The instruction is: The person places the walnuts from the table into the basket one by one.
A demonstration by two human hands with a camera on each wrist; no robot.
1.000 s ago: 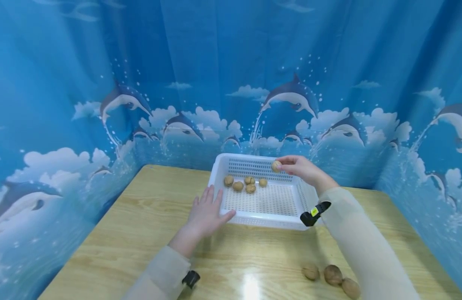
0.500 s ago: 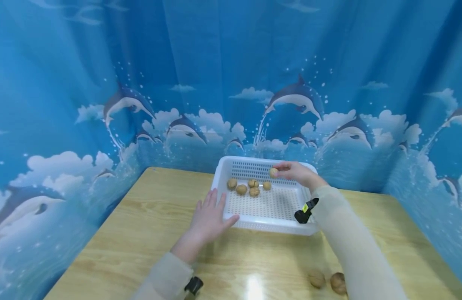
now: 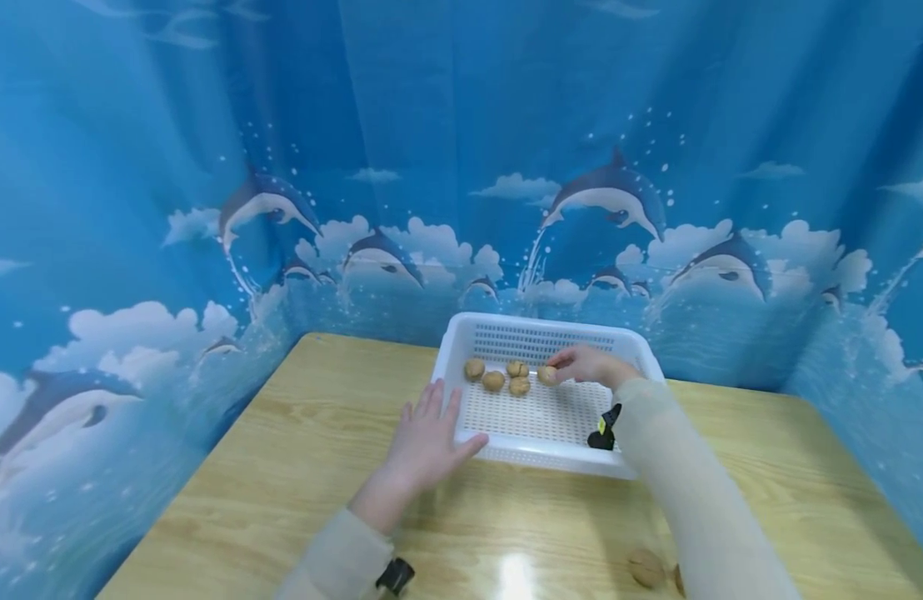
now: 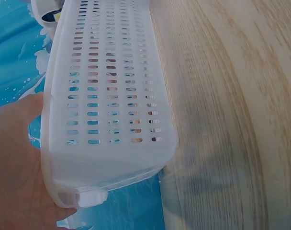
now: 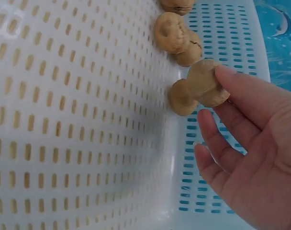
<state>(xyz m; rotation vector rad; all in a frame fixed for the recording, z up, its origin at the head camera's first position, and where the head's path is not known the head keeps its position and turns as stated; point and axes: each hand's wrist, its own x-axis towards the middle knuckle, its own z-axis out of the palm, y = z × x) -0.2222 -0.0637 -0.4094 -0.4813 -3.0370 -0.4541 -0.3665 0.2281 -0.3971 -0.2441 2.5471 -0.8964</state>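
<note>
A white perforated plastic basket (image 3: 532, 450) stands on the wooden table, several walnuts (image 3: 494, 381) grouped at its left and back. My right hand (image 3: 592, 367) reaches inside and pinches a walnut (image 5: 207, 82) between thumb and fingers. In the right wrist view that walnut overlaps another walnut (image 5: 182, 98) just behind it; whether the two touch I cannot tell. The left hand (image 3: 426, 437) lies at the basket's front left corner, fingers fairly straight along the left rim and thumb at the front rim. Seen from the left wrist, the same hand (image 4: 16, 163) touches the rim.
Near the table's front, a loose walnut (image 3: 646, 568) lies by the right sleeve (image 3: 690, 492), which partly hides another. Wood surface (image 3: 281, 442) extends left of the basket. A blue curtain (image 3: 401, 167) with dolphins hangs behind and along both sides.
My right hand has moved down and slightly left into the basket, carrying the walnut to the others. The left hand stays at the corner. The whole view has shifted a little.
</note>
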